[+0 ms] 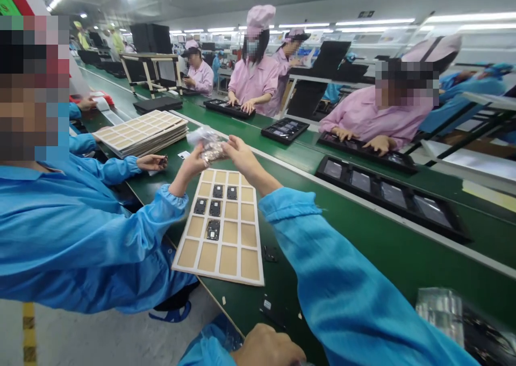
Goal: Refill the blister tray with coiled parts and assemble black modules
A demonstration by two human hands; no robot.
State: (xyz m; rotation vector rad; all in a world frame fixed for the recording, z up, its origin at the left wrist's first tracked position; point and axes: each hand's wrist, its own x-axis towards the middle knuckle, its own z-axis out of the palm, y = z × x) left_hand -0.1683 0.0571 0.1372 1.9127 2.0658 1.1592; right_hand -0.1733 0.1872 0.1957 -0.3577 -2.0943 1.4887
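Observation:
My right hand point(242, 159) reaches forward and pinches the right side of a clear plastic bag point(213, 150) of small shiny pieces. A co-worker's hand point(193, 164) grips the bag's left side. Under it on the bench lies a white-ridged tray point(250, 236) with tan compartments. Several small black square parts point(213, 230) sit in some of its compartments. At the bottom edge my left hand point(268, 347) is curled, and what it holds, if anything, is hidden. Loose black pieces point(274, 309) lie between my left hand and the tray.
A stack of similar trays point(149, 132) stands at the back left, beside the co-worker's other hand point(153, 163). Across the green bench point(363, 231), people in pink work over black trays point(382, 188). Clear packaging with dark parts point(443, 312) lies at the lower right.

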